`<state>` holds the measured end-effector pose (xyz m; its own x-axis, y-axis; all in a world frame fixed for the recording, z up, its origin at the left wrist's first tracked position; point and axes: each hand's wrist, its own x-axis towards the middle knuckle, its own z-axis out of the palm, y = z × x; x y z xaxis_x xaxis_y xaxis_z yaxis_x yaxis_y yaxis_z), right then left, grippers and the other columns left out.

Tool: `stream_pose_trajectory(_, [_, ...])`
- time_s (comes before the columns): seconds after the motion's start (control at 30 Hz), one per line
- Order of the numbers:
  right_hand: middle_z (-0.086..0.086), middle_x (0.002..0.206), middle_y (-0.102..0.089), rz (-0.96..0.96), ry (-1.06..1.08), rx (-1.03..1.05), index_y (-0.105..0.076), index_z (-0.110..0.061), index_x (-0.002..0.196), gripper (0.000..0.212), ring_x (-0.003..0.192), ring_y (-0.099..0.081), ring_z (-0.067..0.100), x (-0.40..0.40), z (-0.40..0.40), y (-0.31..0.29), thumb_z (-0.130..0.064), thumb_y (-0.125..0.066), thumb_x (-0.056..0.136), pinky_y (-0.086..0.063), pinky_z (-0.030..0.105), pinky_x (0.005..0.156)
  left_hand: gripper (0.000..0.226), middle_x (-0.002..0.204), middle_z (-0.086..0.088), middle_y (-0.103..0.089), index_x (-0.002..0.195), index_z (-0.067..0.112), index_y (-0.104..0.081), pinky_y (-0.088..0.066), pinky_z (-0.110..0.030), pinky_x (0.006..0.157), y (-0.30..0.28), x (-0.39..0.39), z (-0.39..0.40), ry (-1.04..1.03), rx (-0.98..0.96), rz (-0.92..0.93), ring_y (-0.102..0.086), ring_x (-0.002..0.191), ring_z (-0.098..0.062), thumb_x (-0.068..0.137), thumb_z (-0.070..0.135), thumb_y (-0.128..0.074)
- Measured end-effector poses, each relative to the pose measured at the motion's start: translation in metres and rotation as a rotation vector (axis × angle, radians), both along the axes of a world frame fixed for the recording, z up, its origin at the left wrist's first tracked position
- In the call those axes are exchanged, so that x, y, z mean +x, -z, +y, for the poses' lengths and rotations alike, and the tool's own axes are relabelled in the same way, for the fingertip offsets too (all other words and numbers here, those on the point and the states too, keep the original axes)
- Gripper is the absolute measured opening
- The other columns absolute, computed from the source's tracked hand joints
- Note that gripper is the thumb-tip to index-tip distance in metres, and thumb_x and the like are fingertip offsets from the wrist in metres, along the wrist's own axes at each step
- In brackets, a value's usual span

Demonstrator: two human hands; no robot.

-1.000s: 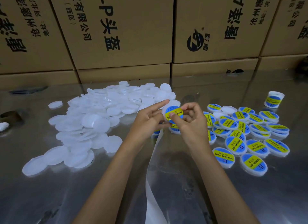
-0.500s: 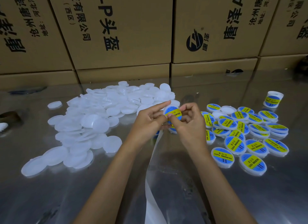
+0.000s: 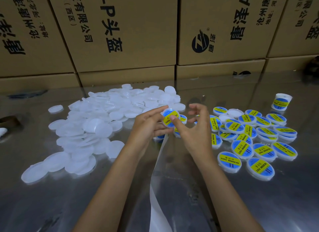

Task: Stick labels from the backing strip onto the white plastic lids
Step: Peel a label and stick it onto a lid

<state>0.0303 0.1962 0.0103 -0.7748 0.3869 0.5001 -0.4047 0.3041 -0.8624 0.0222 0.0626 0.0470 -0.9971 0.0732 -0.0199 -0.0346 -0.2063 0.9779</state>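
Observation:
My left hand [image 3: 146,125] holds a white lid [image 3: 168,117] with a blue and yellow label on it, fingers behind and around its rim. My right hand [image 3: 195,128] presses its thumb on the label's yellow band, with its other fingers spread apart. The translucent backing strip [image 3: 159,162] hangs from under my hands toward the bottom edge. A heap of plain white lids [image 3: 96,124] lies to the left. Labelled lids [image 3: 250,140] lie spread to the right.
The shiny metal table [image 3: 259,206] reflects the scene. Stacked cardboard boxes [image 3: 129,33] form a wall along its far edge. One labelled lid [image 3: 281,102] stands tilted at the far right. A dark object [image 3: 8,121] sits at the left edge.
My right hand's fingers have opened out from a curled grip, and only the thumb now presses on the label. The lid stays in my left hand.

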Motion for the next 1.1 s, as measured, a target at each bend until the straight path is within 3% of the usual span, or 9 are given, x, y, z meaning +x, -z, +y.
stream_pose_trajectory(0.1, [-0.012,0.105,-0.056,-0.102,-0.025,0.024,-0.052,-0.031,0.111,0.050,0.094,-0.056,0.008,-0.001,-0.001,0.004,-0.053,-0.079,0.074,-0.046,0.020,0.074,0.029,0.103,-0.018,-0.076,0.121,0.009,-0.069,-0.063,-0.035,0.073,-0.003,0.002,0.000,0.038,0.097,-0.048,-0.075,0.090,-0.035,0.098,0.010,-0.051])
stream_pose_trajectory(0.2, [-0.012,0.090,-0.058,-0.152,0.032,0.198,-0.054,-0.033,0.088,0.045,0.085,-0.056,0.007,-0.001,-0.002,0.010,-0.074,-0.063,0.074,-0.045,0.028,0.068,0.029,0.106,-0.020,-0.075,0.119,0.008,-0.070,-0.063,-0.034,0.072,-0.005,0.007,0.006,0.107,0.164,-0.074,-0.075,0.093,-0.035,0.099,0.016,-0.050])
stream_pose_trajectory(0.33, [-0.009,0.057,-0.050,-0.146,0.128,0.290,-0.045,-0.032,0.060,0.048,0.062,-0.051,0.012,-0.001,0.003,0.010,-0.072,-0.052,0.086,-0.036,0.030,0.055,0.027,0.103,-0.021,-0.075,0.115,0.008,-0.072,-0.063,-0.033,0.069,-0.005,0.009,0.009,0.128,0.149,-0.082,-0.075,0.090,-0.034,0.099,0.016,-0.052])
stream_pose_trajectory(0.43, [-0.002,0.049,-0.046,-0.202,0.167,0.297,-0.042,-0.022,0.053,0.060,0.056,-0.048,0.021,-0.003,0.006,0.010,-0.061,-0.038,0.098,-0.032,0.031,0.051,0.021,0.103,-0.019,-0.075,0.111,0.008,-0.073,-0.062,-0.033,0.071,-0.003,0.009,0.009,0.139,0.098,-0.040,-0.075,0.091,-0.034,0.097,0.011,-0.059])
stream_pose_trajectory(0.5, [-0.003,0.044,-0.039,-0.196,0.179,0.272,-0.034,-0.021,0.048,0.063,0.050,-0.040,0.017,-0.004,0.007,0.009,-0.051,-0.037,0.103,-0.023,0.030,0.048,0.020,0.102,-0.016,-0.076,0.112,0.010,-0.073,-0.062,-0.032,0.072,-0.001,0.009,0.009,0.153,0.041,0.011,-0.075,0.091,-0.032,0.094,0.006,-0.064])
stream_pose_trajectory(0.6, [-0.004,0.041,-0.036,-0.168,0.139,0.240,-0.031,-0.023,0.047,0.062,0.046,-0.035,0.011,-0.004,0.007,0.007,-0.047,-0.040,0.103,-0.023,0.031,0.049,0.023,0.095,-0.014,-0.077,0.109,0.013,-0.073,-0.061,-0.029,0.070,0.001,0.010,0.008,0.142,-0.024,0.055,-0.076,0.083,-0.029,0.090,0.001,-0.069])
stream_pose_trajectory(0.77, [-0.009,0.052,-0.054,-0.170,-0.046,0.039,-0.047,-0.019,0.058,0.059,0.053,-0.047,0.005,-0.005,0.004,0.007,-0.057,-0.035,0.101,-0.039,0.032,0.057,0.024,0.092,-0.015,-0.077,0.111,0.004,-0.065,-0.061,-0.028,0.064,-0.001,0.011,0.008,0.001,-0.038,0.091,-0.076,0.077,-0.027,0.089,0.004,-0.073])
stream_pose_trajectory(0.93, [-0.011,0.075,-0.061,-0.162,-0.195,0.169,-0.059,-0.026,0.087,0.047,0.067,-0.055,0.005,-0.003,-0.002,0.013,-0.072,-0.050,0.086,-0.042,0.015,0.060,0.029,0.090,-0.020,-0.076,0.108,-0.003,-0.056,-0.063,-0.035,0.070,-0.001,0.009,0.006,-0.130,0.042,0.134,-0.076,0.084,-0.036,0.087,0.005,-0.075])
stream_pose_trajectory(1.1, [-0.006,0.066,-0.059,-0.115,-0.114,0.214,-0.058,-0.022,0.083,0.045,0.062,-0.053,0.010,-0.003,0.000,0.013,-0.066,-0.053,0.087,-0.043,0.029,0.058,0.028,0.078,-0.018,-0.075,0.080,0.008,-0.051,-0.063,-0.034,0.064,0.000,0.008,0.004,-0.134,0.013,0.142,-0.075,0.074,-0.035,0.087,0.015,-0.077])
